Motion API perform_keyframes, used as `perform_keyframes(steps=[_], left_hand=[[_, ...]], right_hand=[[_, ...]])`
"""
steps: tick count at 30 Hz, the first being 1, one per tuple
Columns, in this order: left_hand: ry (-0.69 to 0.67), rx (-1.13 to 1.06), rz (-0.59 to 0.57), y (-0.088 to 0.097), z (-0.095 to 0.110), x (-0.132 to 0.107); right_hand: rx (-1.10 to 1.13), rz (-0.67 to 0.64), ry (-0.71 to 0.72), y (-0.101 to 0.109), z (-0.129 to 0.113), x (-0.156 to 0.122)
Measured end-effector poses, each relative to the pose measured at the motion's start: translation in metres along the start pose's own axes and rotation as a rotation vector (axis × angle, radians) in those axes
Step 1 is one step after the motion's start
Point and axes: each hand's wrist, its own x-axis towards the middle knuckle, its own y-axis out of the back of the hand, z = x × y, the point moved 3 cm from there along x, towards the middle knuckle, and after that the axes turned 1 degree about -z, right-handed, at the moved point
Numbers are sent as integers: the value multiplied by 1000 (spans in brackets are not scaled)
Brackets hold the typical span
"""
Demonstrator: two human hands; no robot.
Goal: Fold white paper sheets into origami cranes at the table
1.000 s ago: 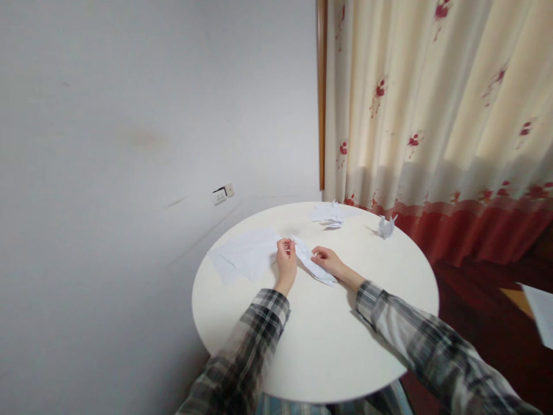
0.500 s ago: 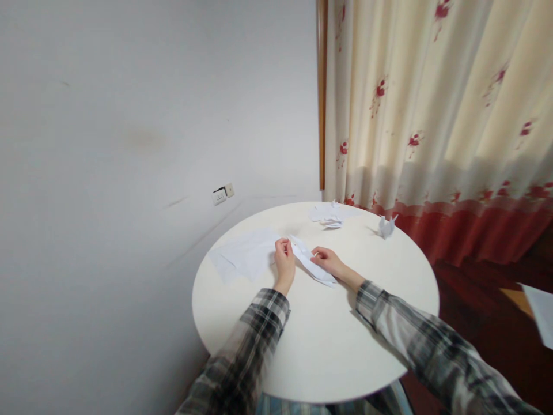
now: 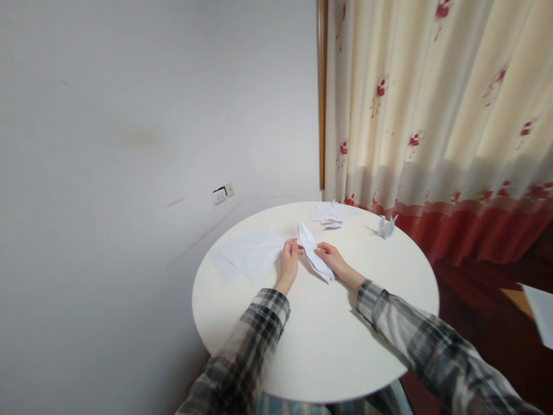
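A long, narrow folded piece of white paper [image 3: 311, 249] is held a little above the round white table [image 3: 328, 340]. My left hand [image 3: 288, 262] pinches its left edge. My right hand [image 3: 330, 257] grips its right side, with the fingers closed on it. The paper's pointed upper end tilts up and away from me. Both forearms wear plaid sleeves.
Flat white sheets [image 3: 248, 253] lie on the table left of my left hand. More folded white paper [image 3: 329, 214] lies at the far edge, and a small folded paper figure [image 3: 386, 226] stands to its right. A flowered curtain [image 3: 436, 115] hangs behind. Another paper sheet [image 3: 542, 311] shows at the right border.
The folded paper has been lifted and turned more upright, its far tip now pointing up. Both hands shifted slightly away from me with it.
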Motion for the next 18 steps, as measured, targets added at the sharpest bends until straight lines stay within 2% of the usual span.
perform_keyframes(steps=[3, 5, 10, 18], left_hand=[[4, 17, -177, -9, -2, -2], [-6, 45, -241, -13, -4, -3], [-33, 112, -231, -14, -9, -2], [-83, 132, -262, -15, -4, -4]], right_hand=[[77, 30, 6, 2, 1, 2], [88, 24, 5, 2, 1, 2], [2, -29, 16, -2, 3, 1], [-50, -160, 36, -8, -3, -6]])
